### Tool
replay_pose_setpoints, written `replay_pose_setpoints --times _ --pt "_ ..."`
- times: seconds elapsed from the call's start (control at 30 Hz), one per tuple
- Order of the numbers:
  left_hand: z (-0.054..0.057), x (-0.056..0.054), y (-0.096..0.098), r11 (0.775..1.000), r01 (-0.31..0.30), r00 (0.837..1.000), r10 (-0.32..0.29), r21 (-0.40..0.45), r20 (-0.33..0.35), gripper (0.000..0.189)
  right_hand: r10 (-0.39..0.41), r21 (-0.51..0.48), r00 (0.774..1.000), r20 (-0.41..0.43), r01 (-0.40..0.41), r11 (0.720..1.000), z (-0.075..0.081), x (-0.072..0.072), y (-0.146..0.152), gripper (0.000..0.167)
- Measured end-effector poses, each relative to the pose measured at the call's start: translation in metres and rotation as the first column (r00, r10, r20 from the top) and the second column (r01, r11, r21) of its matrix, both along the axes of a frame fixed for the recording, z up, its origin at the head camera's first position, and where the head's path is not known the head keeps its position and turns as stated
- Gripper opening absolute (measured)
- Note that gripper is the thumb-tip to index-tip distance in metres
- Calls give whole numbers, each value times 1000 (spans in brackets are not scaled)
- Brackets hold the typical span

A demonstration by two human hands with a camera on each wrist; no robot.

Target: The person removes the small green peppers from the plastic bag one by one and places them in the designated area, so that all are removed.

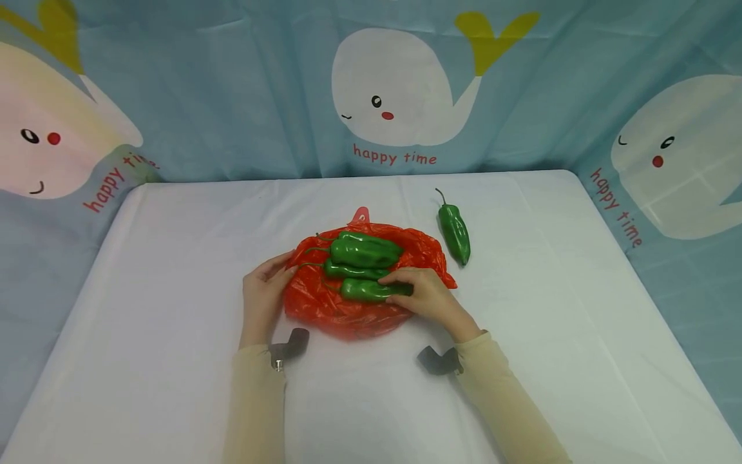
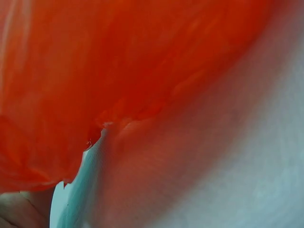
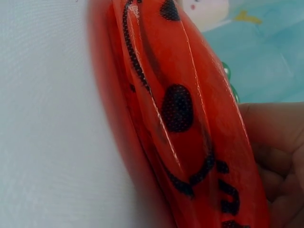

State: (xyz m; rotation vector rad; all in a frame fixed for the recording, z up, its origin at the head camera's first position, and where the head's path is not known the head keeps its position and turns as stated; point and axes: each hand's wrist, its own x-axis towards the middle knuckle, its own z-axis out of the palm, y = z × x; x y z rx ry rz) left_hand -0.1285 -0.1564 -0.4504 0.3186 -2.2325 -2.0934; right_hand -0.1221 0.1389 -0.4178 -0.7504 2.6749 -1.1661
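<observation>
A red plastic bag [image 1: 348,325] lies spread at the middle of the table, with several long green peppers [image 1: 365,252] side by side on it, stems to the left. My right hand [image 1: 433,295] pinches the right end of the nearest pepper [image 1: 362,290] between thumb and fingers. At the bag's left edge, my left hand [image 1: 262,293] holds the plastic between thumb and fingers. Red plastic fills much of the left wrist view and hides most of that hand [image 2: 23,209]. In the right wrist view the bag's side [image 3: 223,104] shows dark print, beside my right hand [image 3: 282,152].
One more green pepper [image 1: 455,233] lies on the white table [image 1: 551,309] behind the bag, to the right. A blue curtain [image 1: 261,96] with printed whales hangs along the table's back and sides. Dark wrist mounts [image 1: 438,361] stick inward from both sleeves.
</observation>
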Motion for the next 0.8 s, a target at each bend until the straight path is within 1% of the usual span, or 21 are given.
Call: replay_pose_setpoints --times 0.2,0.37,0.53,0.67,0.8 --pt "0 0 -1 1000 -1 1000 1 -7 -7 33 -5 37 1000 12 5 999 2 0 -1 33" --pt "-1 0 -2 1000 -6 1000 6 -26 -2 33 -31 54 999 33 29 998 2 0 -2 35" --pt "-1 -1 -1 1000 -5 1000 5 -17 -7 32 -32 19 999 35 31 999 1 0 -1 33" --pt "-1 -2 0 1000 9 1000 -9 -10 -9 33 -17 -16 999 32 17 1000 2 1 0 29" --pt "-2 -2 -1 1000 9 1000 -9 -19 2 33 -15 -22 999 33 16 1000 3 1 -1 22"
